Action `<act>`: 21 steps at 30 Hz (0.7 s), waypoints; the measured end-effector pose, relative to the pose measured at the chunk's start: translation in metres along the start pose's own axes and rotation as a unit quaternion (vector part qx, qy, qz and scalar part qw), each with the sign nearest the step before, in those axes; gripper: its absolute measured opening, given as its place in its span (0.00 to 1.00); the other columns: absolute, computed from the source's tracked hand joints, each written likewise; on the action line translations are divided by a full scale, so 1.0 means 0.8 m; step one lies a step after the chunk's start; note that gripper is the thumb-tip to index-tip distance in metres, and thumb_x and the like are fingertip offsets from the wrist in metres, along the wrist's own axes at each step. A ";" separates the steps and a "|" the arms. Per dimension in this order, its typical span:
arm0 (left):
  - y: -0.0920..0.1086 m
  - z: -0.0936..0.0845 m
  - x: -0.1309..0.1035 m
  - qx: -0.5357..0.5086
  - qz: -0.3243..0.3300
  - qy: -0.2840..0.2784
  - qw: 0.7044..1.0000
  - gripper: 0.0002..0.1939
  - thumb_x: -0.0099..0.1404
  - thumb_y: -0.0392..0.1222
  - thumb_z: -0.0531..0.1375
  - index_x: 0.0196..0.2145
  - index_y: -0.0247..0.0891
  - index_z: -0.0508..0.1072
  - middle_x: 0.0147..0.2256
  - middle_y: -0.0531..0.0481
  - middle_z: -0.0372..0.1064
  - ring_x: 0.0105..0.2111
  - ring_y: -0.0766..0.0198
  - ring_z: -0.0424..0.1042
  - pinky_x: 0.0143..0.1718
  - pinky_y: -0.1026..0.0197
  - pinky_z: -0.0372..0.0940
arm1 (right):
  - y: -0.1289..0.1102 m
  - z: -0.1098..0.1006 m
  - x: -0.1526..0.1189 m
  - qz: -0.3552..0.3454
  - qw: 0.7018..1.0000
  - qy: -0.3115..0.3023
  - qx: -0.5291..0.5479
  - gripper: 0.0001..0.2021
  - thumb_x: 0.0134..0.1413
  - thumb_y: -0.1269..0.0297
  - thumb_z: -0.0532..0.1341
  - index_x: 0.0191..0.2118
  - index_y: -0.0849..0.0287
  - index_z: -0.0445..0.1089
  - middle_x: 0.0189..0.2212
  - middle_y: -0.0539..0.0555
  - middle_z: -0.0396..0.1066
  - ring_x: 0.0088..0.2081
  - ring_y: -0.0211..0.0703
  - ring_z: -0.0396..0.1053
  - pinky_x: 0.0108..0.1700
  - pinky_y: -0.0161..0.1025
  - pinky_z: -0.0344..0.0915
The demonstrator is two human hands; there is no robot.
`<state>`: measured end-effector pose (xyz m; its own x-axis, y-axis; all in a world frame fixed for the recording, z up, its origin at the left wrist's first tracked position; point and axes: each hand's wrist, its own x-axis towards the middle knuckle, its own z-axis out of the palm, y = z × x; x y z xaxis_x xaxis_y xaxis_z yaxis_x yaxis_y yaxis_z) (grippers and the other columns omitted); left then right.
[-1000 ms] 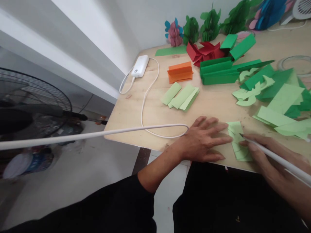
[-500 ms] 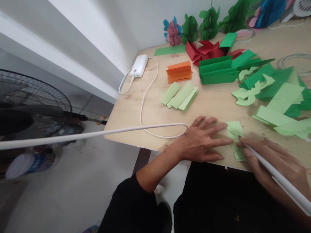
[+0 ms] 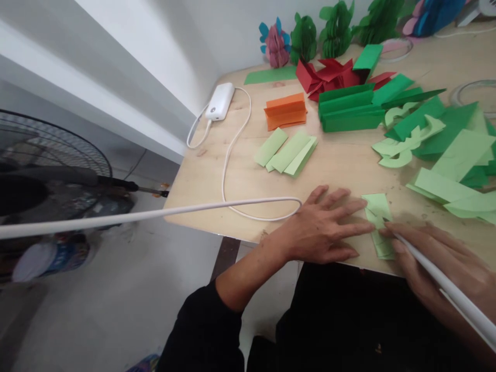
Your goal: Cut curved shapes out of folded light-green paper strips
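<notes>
A small light green paper strip [image 3: 382, 248] with thin drawn lines lies near the table's front edge. My left hand [image 3: 325, 227] rests flat on the table, fingers spread, its fingertips touching the strip's left side. At the strip's right side, my right hand [image 3: 445, 263] is closed round a long white pen [image 3: 426, 266], whose dark tip meets the paper. The pen's shaft slants back across the hand toward the lower right.
Folded light green strips [image 3: 289, 152], an orange folded paper [image 3: 285, 111], green folded papers [image 3: 351, 108] and red ones [image 3: 329, 77] lie beyond. Light green cutouts [image 3: 406, 144] are at the right. A white cable [image 3: 232, 205] runs from a power bank [image 3: 220, 102] past my left wrist.
The view has shifted slightly. Both hands keep nearly the same places on the paper strip, and the pen tip remains close to the same spot.
</notes>
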<state>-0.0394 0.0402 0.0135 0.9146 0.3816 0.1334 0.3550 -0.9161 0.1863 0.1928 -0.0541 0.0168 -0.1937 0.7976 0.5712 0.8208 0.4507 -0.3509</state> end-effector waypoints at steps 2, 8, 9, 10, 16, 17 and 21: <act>0.000 0.001 0.000 -0.002 -0.001 0.001 1.000 0.28 0.75 0.62 0.55 0.66 0.52 0.70 0.71 0.47 0.60 0.71 0.41 0.56 0.70 0.33 0.49 | -0.002 -0.002 0.000 0.045 0.999 -0.013 0.013 0.15 0.60 0.67 0.63 0.52 0.48 0.76 0.38 0.50 0.82 0.36 0.47 0.81 0.44 0.43 0.76; 0.000 0.000 0.000 -0.005 -0.002 0.005 1.000 0.27 0.75 0.61 0.55 0.66 0.52 0.71 0.71 0.46 0.60 0.71 0.41 0.56 0.70 0.33 0.50 | -0.004 -0.007 0.006 0.195 0.979 -0.030 0.047 0.10 0.63 0.55 0.61 0.46 0.43 0.78 0.41 0.48 0.83 0.41 0.50 0.81 0.43 0.45 0.77; 0.000 0.000 0.000 -0.006 -0.002 0.005 1.000 0.27 0.75 0.61 0.55 0.66 0.52 0.71 0.71 0.46 0.60 0.71 0.41 0.56 0.70 0.33 0.50 | -0.003 -0.007 0.009 0.209 0.977 -0.029 0.040 0.10 0.63 0.53 0.61 0.44 0.43 0.79 0.40 0.48 0.83 0.41 0.49 0.81 0.43 0.45 0.77; 0.000 -0.001 0.000 -0.008 -0.003 0.004 1.000 0.27 0.75 0.61 0.56 0.66 0.52 0.71 0.71 0.46 0.60 0.71 0.41 0.56 0.70 0.33 0.50 | -0.002 -0.007 0.011 0.224 0.973 -0.037 0.034 0.11 0.63 0.51 0.61 0.43 0.44 0.79 0.39 0.49 0.83 0.40 0.50 0.81 0.42 0.45 0.77; 0.000 -0.003 0.000 -0.012 -0.004 -0.003 1.000 0.28 0.74 0.61 0.57 0.66 0.51 0.70 0.71 0.46 0.59 0.71 0.40 0.55 0.70 0.33 0.49 | -0.001 -0.006 0.030 0.282 0.956 -0.074 0.008 0.20 0.57 0.36 0.58 0.33 0.46 0.76 0.26 0.48 0.78 0.25 0.45 0.73 0.24 0.41 0.63; 0.000 -0.003 -0.001 -0.012 -0.004 -0.004 1.000 0.28 0.74 0.60 0.57 0.67 0.51 0.70 0.71 0.46 0.59 0.71 0.40 0.55 0.70 0.33 0.49 | -0.001 -0.005 0.033 0.287 0.955 -0.075 0.009 0.21 0.57 0.36 0.57 0.32 0.46 0.75 0.25 0.48 0.78 0.24 0.45 0.72 0.23 0.41 0.61; 0.000 -0.004 -0.002 -0.011 -0.001 -0.002 1.000 0.28 0.74 0.60 0.57 0.67 0.51 0.69 0.71 0.45 0.59 0.71 0.40 0.56 0.70 0.33 0.49 | -0.004 -0.003 0.043 0.291 0.954 -0.072 0.021 0.23 0.56 0.34 0.57 0.29 0.47 0.74 0.23 0.48 0.76 0.23 0.44 0.71 0.23 0.41 0.60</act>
<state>-0.0413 0.0400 0.0167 0.9147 0.3832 0.1284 0.3531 -0.9123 0.2076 0.1846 -0.0295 0.0393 0.2143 0.9630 0.1635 0.7898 -0.0723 -0.6090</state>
